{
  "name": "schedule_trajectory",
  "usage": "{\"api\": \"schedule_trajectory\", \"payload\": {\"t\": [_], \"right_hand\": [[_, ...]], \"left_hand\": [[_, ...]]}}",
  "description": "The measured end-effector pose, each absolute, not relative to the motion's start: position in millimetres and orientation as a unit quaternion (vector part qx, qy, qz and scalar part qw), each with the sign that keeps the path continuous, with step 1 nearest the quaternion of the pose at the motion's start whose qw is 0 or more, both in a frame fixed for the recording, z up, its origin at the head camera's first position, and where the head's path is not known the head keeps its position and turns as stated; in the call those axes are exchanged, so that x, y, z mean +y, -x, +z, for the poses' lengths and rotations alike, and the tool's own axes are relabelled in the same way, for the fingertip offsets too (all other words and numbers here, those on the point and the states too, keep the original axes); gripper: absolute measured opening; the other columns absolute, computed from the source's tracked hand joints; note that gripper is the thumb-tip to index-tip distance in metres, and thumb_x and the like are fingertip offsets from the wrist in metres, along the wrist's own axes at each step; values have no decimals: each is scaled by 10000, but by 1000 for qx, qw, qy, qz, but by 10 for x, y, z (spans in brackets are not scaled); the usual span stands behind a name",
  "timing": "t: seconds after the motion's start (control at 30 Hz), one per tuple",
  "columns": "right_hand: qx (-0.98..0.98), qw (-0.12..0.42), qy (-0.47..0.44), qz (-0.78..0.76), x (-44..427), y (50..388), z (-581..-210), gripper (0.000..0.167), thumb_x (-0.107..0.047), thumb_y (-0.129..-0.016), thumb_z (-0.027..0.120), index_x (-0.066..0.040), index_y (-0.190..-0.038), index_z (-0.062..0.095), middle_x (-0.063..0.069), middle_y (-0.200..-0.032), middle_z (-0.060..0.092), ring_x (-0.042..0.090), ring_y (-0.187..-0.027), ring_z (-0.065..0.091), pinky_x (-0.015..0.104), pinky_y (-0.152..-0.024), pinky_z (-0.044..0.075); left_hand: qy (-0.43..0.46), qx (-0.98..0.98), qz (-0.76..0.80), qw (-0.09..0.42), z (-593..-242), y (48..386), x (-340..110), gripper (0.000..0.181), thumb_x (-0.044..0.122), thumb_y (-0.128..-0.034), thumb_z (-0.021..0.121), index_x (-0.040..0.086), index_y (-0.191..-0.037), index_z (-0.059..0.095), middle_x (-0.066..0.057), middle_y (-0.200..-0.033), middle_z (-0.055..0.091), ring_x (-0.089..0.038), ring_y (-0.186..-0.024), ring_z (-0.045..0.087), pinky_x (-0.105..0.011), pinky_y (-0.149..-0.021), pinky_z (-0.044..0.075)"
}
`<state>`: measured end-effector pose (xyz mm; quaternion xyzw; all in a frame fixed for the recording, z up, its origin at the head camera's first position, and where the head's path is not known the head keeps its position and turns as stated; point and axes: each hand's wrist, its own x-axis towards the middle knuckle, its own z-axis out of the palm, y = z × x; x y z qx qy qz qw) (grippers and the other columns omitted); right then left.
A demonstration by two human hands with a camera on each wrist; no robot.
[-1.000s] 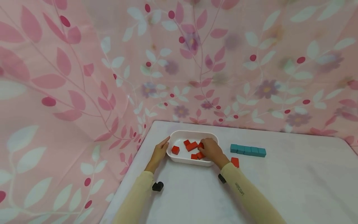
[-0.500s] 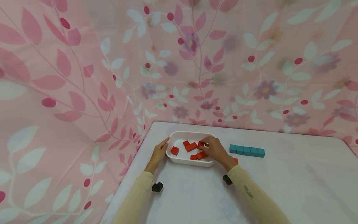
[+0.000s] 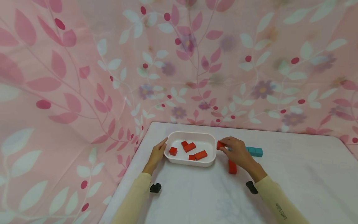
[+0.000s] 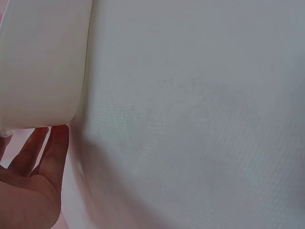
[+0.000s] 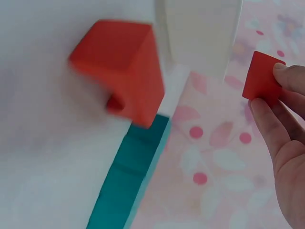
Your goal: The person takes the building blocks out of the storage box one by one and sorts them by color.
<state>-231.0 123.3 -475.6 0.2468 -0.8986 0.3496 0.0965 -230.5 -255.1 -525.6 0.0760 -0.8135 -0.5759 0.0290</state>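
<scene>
My left hand (image 3: 156,155) rests at the left end of a white plastic tray (image 3: 183,161). In the left wrist view, its straight fingers (image 4: 53,155) touch the tray's outer wall. Just outside the tray's right end, my right hand (image 3: 237,152) pinches a red block (image 3: 220,145) between thumb and fingertips. The right wrist view shows this block raised above the table. Inside the tray lie several red blocks, among them a cube (image 3: 173,151) at the left and an oblong block (image 3: 200,155) near the front right.
Another red block (image 3: 232,167) is on the table beneath my right wrist. Behind that hand runs a row of teal blocks (image 3: 254,151), partly hidden. The white table (image 3: 190,193) ends at a pink floral curtain (image 3: 195,62).
My right hand has lifted the red block out of the tray and moved right, past its rim. My left hand stays at the tray's left end.
</scene>
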Motion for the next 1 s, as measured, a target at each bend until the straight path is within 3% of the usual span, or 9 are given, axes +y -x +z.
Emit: {"api": "schedule_trajectory", "payload": {"t": [0.2,0.4,1.0], "right_hand": [[-906,93,-251,329,1626,2121,-4837,425,-124,-836,779,-29,-1234,664,89,-1134,658,279,-1035,639,423,-810,568],[-901,104,-266,326,1861,2000,-5014,390,-58,-793,803,-24,-1166,694,44,-1071,661,240,-1000,631,401,-787,573],[-914,75,-231,325,1987,1870,-5345,363,-39,-801,791,-17,-1151,696,64,-1091,677,247,-1020,639,366,-795,573]], "left_hand": [[-72,-815,-575,32,-5216,2302,-2562,409,205,-1040,476,212,-1449,495,-63,-1502,422,-257,-1421,309,-449,-1143,265],[-78,-818,-569,36,-5263,2317,-2603,409,214,-1039,479,222,-1447,496,-63,-1502,423,-261,-1420,311,-455,-1138,273],[-87,-820,-565,31,-5311,2336,-2547,407,225,-1038,476,234,-1445,499,-62,-1501,423,-265,-1418,315,-462,-1141,264]]}}
